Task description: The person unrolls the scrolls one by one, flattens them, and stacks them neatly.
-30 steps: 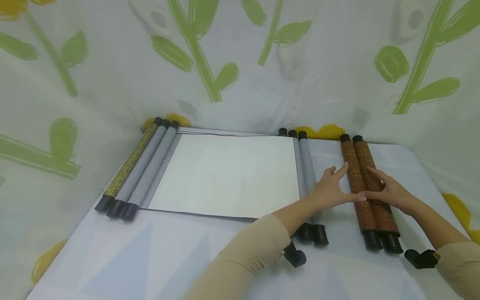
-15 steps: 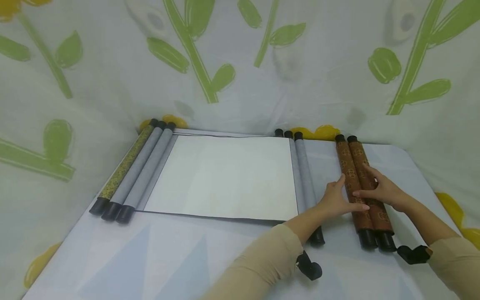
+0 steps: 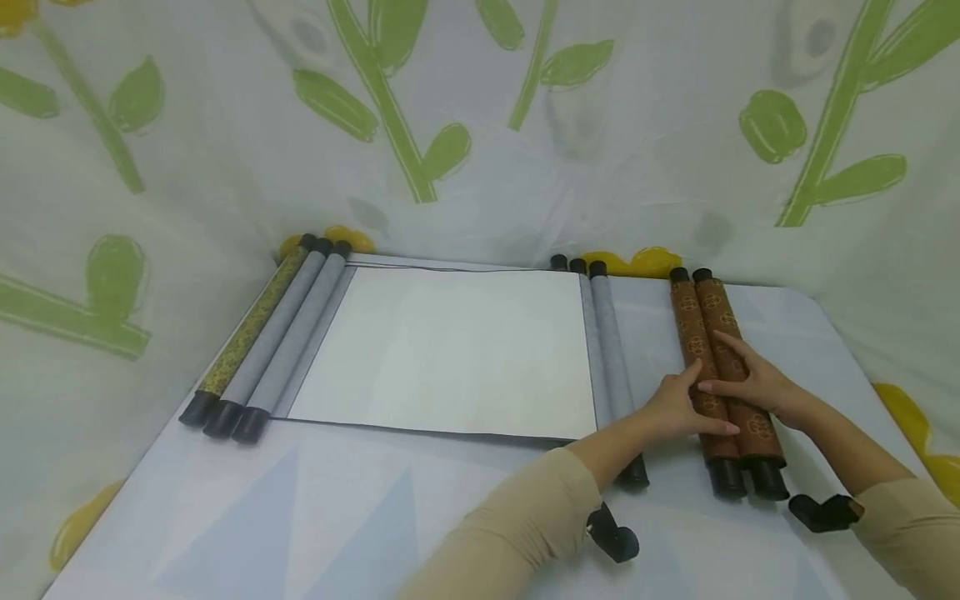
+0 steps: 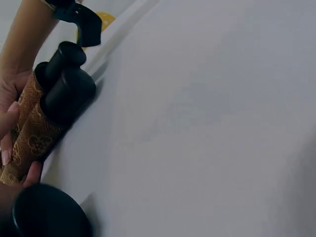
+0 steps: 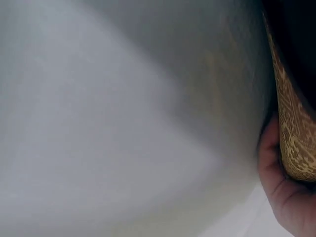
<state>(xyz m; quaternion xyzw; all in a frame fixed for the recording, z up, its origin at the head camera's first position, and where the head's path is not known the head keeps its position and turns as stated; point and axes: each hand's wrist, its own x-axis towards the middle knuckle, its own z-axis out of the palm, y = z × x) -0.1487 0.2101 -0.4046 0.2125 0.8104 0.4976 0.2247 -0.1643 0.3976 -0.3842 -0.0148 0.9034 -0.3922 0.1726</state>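
Observation:
Two brown rolls with a gold flower pattern and black end knobs lie side by side on the right of the table: a left roll (image 3: 690, 325) and a right roll (image 3: 720, 312). Whether they form one scroll or two, I cannot tell. My left hand (image 3: 667, 412) grips the left roll, thumb over the top and fingers at its outer side; the left wrist view shows a fingertip (image 4: 33, 173) against that side. My right hand (image 3: 772, 387) holds the pair from the right, its thumb reaching onto the left roll. In the right wrist view, fingers (image 5: 271, 163) curl round the patterned roll (image 5: 296, 123).
Left of the hands, a partly unrolled scroll shows a blank white sheet (image 3: 450, 350). Grey rolls (image 3: 300, 333) and a yellow-green patterned roll (image 3: 258, 329) flank it at left; another grey roll (image 3: 613, 350) lies at right. A floral curtain (image 3: 525, 183) hangs behind the table.
Both hands have slid nearer along the brown rolls. The left hand's spread fingers have come in and taken hold of the left roll. The head view has shifted slightly.

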